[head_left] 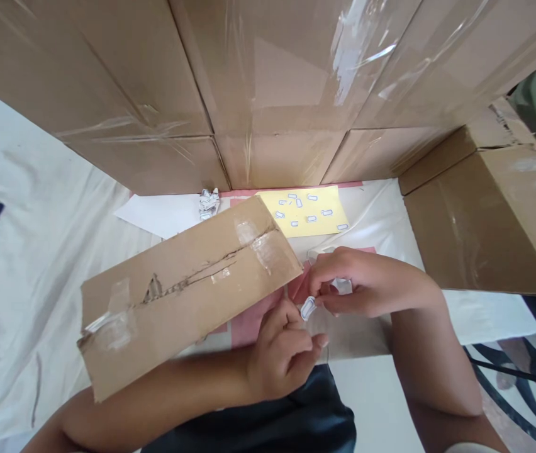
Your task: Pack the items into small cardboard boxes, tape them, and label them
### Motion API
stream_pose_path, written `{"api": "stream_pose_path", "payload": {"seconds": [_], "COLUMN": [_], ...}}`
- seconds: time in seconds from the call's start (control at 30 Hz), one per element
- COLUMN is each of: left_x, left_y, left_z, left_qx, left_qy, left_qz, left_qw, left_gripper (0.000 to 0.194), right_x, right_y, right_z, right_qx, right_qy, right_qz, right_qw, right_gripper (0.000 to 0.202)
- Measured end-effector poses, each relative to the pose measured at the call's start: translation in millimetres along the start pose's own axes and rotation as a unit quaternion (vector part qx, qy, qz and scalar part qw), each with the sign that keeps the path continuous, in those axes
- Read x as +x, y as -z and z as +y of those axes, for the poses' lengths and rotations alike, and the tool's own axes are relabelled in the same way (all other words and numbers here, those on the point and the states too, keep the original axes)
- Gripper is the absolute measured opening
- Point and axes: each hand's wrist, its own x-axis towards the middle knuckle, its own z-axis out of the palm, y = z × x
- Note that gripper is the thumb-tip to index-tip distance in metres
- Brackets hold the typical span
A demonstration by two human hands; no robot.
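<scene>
A small white paper cutout with a dark outlined shape lies between the fingertips of both hands. My right hand pinches its edge. Curled in on itself, my left hand touches the cutout near its index fingertip; whether anything is inside the curled fingers is hidden. Something white shows under the right hand, too covered to name. Further back, a yellow sheet carries several similar cutouts. Beside it, crumpled paper scraps sit on a white sheet.
A long taped cardboard box lies slanted beside my left forearm, overlapping the yellow sheet's corner. Large taped cartons form a wall at the back. Another carton stands at the right. A pale cloth covers the surface.
</scene>
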Motion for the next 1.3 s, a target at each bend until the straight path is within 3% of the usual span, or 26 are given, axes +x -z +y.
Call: {"api": "stream_pose_path", "payload": {"seconds": [0.1, 0.2, 0.3, 0.5, 0.87, 1.0, 1.3], "left_x": [-0.9, -6.4, -9.2, -0.9, 3.2, 5.9, 8.3], "left_y": [-0.6, -4.5, -5.7, -0.5, 0.2, 2.3, -2.4], "left_z": [0.0, -5.3, -9.7, -11.8, -10.5, -10.9, -14.3], "left_qx": [-0.026, -0.075, -0.082, -0.097, -0.077, -0.083, -0.082], "left_qy": [0.043, 0.131, 0.168, 0.119, 0.129, 0.139, 0.123], "left_qz": [0.021, 0.027, 0.018, -0.006, -0.009, -0.013, 0.0], "left_qw": [0.999, 0.988, 0.982, 0.988, 0.989, 0.987, 0.989], "left_gripper": [0.015, 0.021, 0.02, 0.023, 0.015, 0.001, 0.015], "right_x": [-0.9, -1.4, -0.9, 0.0, 3.2, 3.9, 2.1], "right_y": [1.4, 2.3, 1.4, -0.6, -0.9, -2.8, -4.5], "right_z": [0.1, 0.4, 2.0, 5.1, 0.6, 0.5, -1.4], "right_qx": [0.005, 0.028, 0.044, 0.033, 0.041, 0.025, -0.025], "right_qy": [0.005, 0.024, 0.037, 0.03, 0.011, 0.008, -0.009], "right_qz": [-0.002, -0.022, -0.044, -0.059, -0.063, -0.065, -0.057], "right_qw": [1.0, 0.999, 0.997, 0.997, 0.997, 0.998, 0.998], "right_gripper": [0.01, 0.014, 0.017, 0.015, 0.017, 0.017, 0.013]}}
